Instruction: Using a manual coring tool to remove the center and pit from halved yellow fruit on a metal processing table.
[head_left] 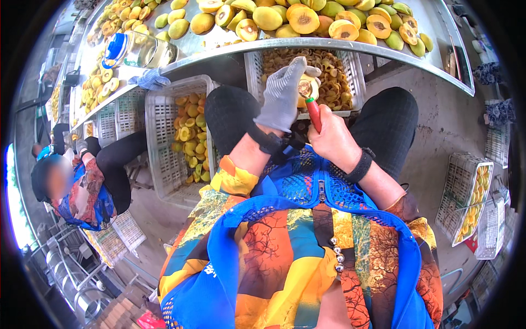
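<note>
My left hand (282, 90), in a grey knit glove, is closed around a halved yellow peach (303, 100), its cut face toward my right hand. My bare right hand (337, 134) grips the red handle of a pitting knife (313, 114) with a green collar. Its metal end is at the peach's centre; its exact shape is hard to make out. Both hands are above my lap, in front of a white crate (360, 82) holding many brownish pit pieces (335, 71).
A metal table (219, 50) ahead bears many halved peaches (304, 20), a clear jug with a blue lid (116, 48) and a blue-grey glove (149, 80). A crate of peach halves (156, 131) stands left. Another person (82, 186) sits farther left. A peach crate (459, 192) is at right.
</note>
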`<move>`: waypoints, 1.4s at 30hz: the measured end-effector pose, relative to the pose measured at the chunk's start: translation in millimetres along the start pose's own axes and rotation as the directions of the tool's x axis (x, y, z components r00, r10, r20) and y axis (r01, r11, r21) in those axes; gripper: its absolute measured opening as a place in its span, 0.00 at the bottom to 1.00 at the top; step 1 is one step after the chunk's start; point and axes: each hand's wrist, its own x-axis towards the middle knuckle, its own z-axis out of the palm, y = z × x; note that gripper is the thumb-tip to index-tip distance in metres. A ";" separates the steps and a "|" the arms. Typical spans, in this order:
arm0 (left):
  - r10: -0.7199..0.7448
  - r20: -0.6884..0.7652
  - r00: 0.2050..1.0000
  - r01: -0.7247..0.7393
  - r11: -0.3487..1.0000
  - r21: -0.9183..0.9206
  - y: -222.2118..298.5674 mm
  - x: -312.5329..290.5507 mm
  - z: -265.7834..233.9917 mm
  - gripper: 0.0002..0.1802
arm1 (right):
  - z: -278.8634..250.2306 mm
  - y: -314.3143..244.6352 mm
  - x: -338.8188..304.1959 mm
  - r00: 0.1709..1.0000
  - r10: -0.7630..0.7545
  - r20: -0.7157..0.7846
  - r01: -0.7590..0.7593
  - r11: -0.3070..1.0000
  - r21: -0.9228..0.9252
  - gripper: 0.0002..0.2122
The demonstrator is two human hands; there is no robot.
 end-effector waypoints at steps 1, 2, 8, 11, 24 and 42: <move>-0.116 0.058 0.992 0.119 0.991 -0.057 3.7 0.7 -2.8 0.22 | -1.1 4.0 -0.3 1.000 -0.027 0.014 0.028 0.999 -0.033 0.09; -0.117 0.051 0.992 0.120 0.991 -0.056 2.1 3.8 -7.3 0.22 | -1.0 5.7 -0.9 0.999 -0.029 0.020 0.030 0.999 -0.031 0.09; -0.233 0.171 0.957 0.268 0.938 -0.222 -0.7 8.0 -11.7 0.24 | -10.2 -1.8 -0.2 0.974 0.117 0.193 -0.152 0.973 0.175 0.07; -0.220 0.170 0.961 0.266 0.905 -0.332 10.5 -0.7 -8.5 0.25 | -3.8 3.7 0.3 0.992 0.053 0.116 -0.080 0.965 0.249 0.04; 0.024 -0.169 0.985 -0.039 0.995 -0.089 -2.7 -6.6 6.2 0.17 | -8.8 -9.9 -2.9 0.933 0.163 0.321 -0.286 0.876 0.388 0.03; -0.250 0.275 0.928 0.337 0.879 -0.338 16.1 -0.5 -19.2 0.29 | -21.9 14.9 14.4 0.971 -0.141 0.195 0.126 0.988 0.089 0.10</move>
